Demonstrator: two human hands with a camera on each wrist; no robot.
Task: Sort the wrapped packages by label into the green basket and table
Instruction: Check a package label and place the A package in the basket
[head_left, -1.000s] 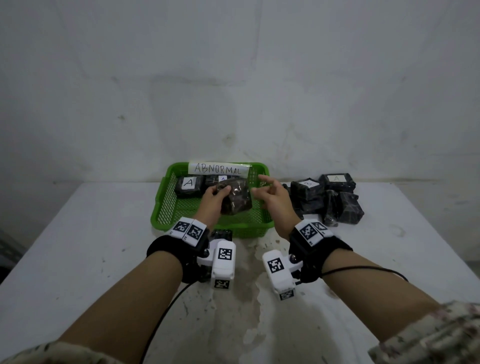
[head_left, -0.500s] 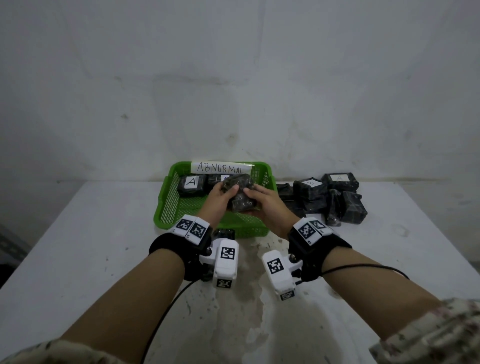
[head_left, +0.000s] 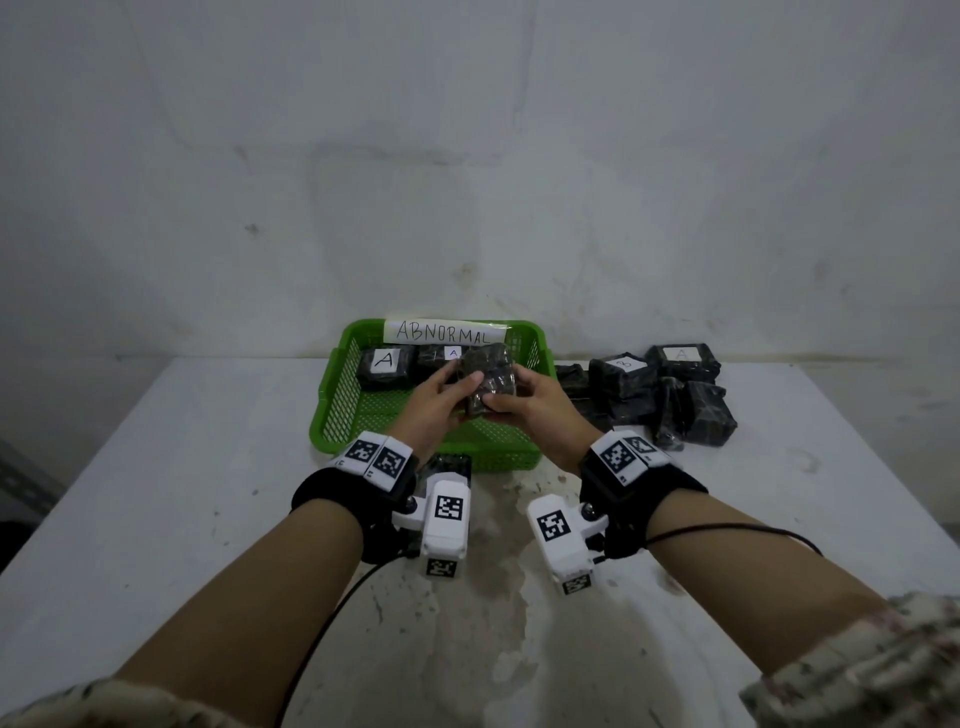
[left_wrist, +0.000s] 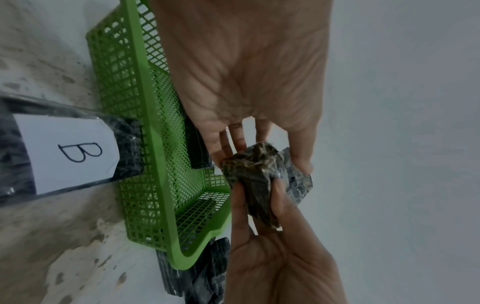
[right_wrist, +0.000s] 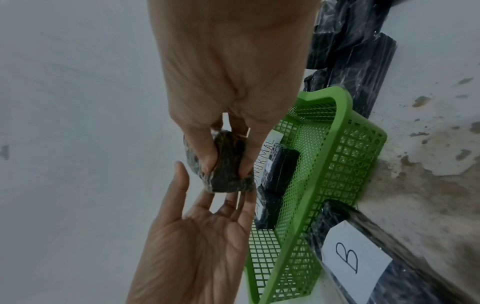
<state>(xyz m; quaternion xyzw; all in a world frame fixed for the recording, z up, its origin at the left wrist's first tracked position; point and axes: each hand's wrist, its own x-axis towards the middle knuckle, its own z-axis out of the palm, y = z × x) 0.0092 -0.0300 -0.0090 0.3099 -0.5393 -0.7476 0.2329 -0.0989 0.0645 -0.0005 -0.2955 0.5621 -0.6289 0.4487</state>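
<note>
A dark wrapped package (head_left: 488, 379) hangs above the green basket (head_left: 322, 421), between both hands; no label on it shows. My right hand (head_left: 530, 405) pinches it between thumb and fingers, plain in the right wrist view (right_wrist: 223, 164). My left hand (head_left: 441, 400) lies against its other side with straight fingers and an open palm (right_wrist: 197, 236). In the left wrist view the package (left_wrist: 265, 181) sits between the left fingers and the right hand (left_wrist: 272, 257). Two packages lie in the basket, one with an "A" label (head_left: 384, 361).
The basket carries an "ABNORMAL" sign (head_left: 444, 332) on its far rim. A pile of dark packages (head_left: 670, 400) lies right of the basket on the white table. A package labelled "B" (left_wrist: 70, 152) lies on the table against the basket's near wall.
One second ago the left hand alone held the package and the right hand was apart from it. The right hand has closed in and taken hold; the left fingers have straightened.
</note>
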